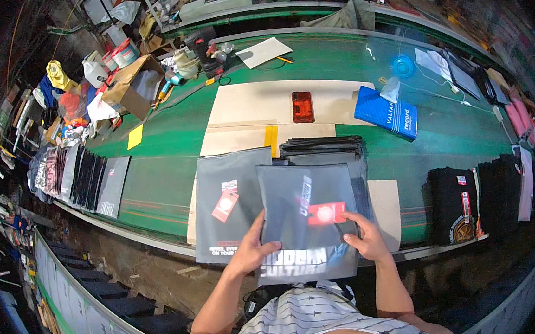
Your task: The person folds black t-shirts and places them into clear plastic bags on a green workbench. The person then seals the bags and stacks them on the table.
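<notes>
A folded dark garment in a clear plastic bag is held by its sides in front of me at the table's near edge. My left hand grips its left edge, thumb on top. On the opposite side, my right hand pinches the right edge near a red hang tag. A white label strip lies slantwise on the garment, and white lettering is printed low on it. Behind it rises a stack of bagged dark garments. Another bagged grey garment with a red tag lies to the left.
The green table carries cardboard sheets, a phone in a red case and a blue record book. Rows of folded garments stand at left and right. A cardboard box sits among clutter at back left.
</notes>
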